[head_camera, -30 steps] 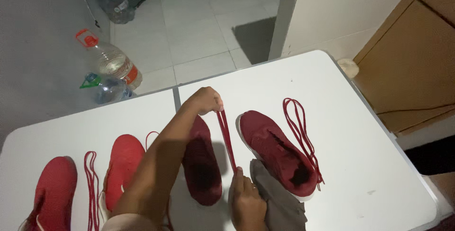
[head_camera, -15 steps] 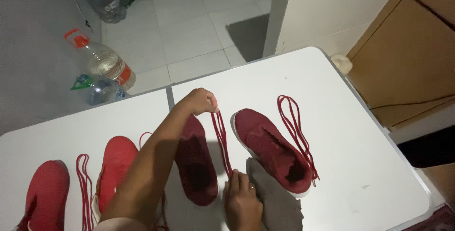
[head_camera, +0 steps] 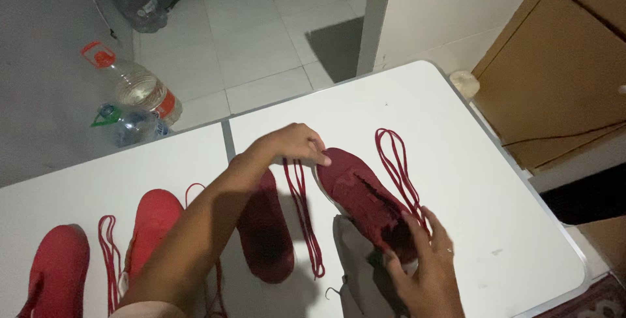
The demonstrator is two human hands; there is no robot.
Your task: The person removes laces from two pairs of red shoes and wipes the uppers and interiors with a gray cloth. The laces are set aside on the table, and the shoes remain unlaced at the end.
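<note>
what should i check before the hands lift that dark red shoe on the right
1. Left hand on the toe of the dark red knit shoe: ok.
2. Right hand at the shoe's heel: ok; firmness of grip: cannot tell.
3. Dark red looped lace lying flat on the white table, free of both hands: ok.
4. Second looped lace clear of the shoe: not ok, it runs along its side.
5. Grey cloth clear of the shoe: not ok, partly under it.

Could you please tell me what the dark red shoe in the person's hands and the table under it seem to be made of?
Dark red shoe: apparently knit fabric, matte, textured weave on the upper; pale sole edge, probably rubber or foam. Table: smooth white top, slightly glossy, likely plastic or laminate; hard to tell which.
</note>
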